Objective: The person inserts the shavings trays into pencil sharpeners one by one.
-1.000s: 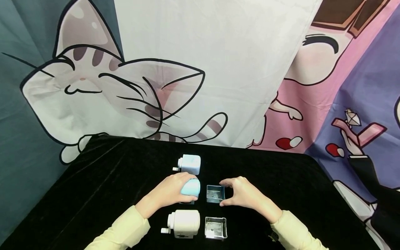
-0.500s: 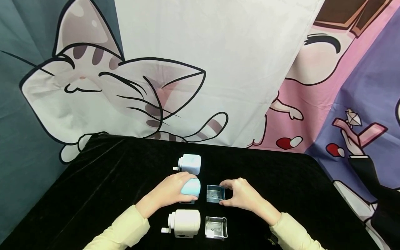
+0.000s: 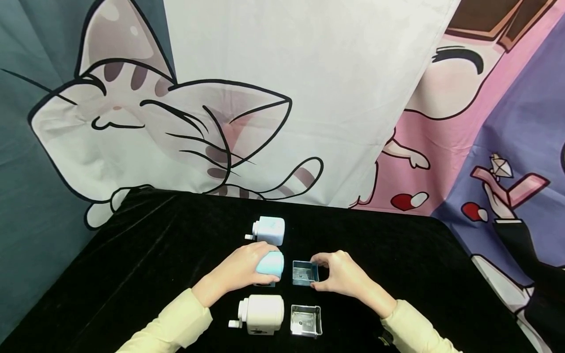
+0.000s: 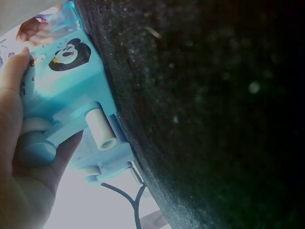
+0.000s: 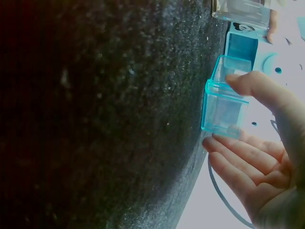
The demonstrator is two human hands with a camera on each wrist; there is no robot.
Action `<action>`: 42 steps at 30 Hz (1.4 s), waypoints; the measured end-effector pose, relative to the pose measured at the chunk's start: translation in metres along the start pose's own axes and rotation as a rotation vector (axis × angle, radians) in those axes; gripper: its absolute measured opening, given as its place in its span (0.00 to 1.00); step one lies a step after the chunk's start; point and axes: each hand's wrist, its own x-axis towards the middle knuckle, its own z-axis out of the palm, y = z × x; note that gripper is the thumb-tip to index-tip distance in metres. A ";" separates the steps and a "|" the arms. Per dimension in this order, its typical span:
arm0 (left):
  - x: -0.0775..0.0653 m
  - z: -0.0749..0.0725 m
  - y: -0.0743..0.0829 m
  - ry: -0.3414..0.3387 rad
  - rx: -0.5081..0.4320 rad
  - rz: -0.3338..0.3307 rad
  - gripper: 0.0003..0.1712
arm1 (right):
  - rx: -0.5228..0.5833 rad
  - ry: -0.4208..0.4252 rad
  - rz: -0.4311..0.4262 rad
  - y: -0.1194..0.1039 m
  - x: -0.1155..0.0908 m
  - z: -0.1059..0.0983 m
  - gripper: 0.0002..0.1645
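Note:
My left hand [image 3: 240,267] grips the light-blue crank pencil sharpener [image 3: 270,264] from its left side, thumb toward me. In the left wrist view, this sharpener [image 4: 71,81] shows a penguin picture and a crank with a white knob. To its right, my right hand [image 3: 342,272] pinches a clear blue shavings drawer [image 3: 304,273] at its right end. From the right wrist, the thumb lies on one side of the drawer [image 5: 224,107] and the fingers at the other. A gap separates the drawer from the sharpener, whose open slot [image 5: 241,46] faces it.
Nearer me stand a white crank sharpener [image 3: 264,314] and, to its right, a clear drawer [image 3: 305,321]. Behind my left hand is a paler blue sharpener [image 3: 270,230]. Black cloth [image 3: 397,264] covers the table, with a printed curtain [image 3: 309,73] behind it.

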 end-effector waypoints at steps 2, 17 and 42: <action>0.000 0.000 0.000 0.005 0.000 0.006 0.30 | -0.007 0.002 0.001 0.000 0.000 0.000 0.26; 0.001 -0.002 0.001 -0.009 -0.021 -0.023 0.30 | 0.011 0.008 -0.017 -0.006 0.006 0.000 0.25; 0.001 0.000 0.000 -0.009 0.005 0.015 0.31 | -0.003 -0.027 -0.034 -0.019 0.015 0.004 0.25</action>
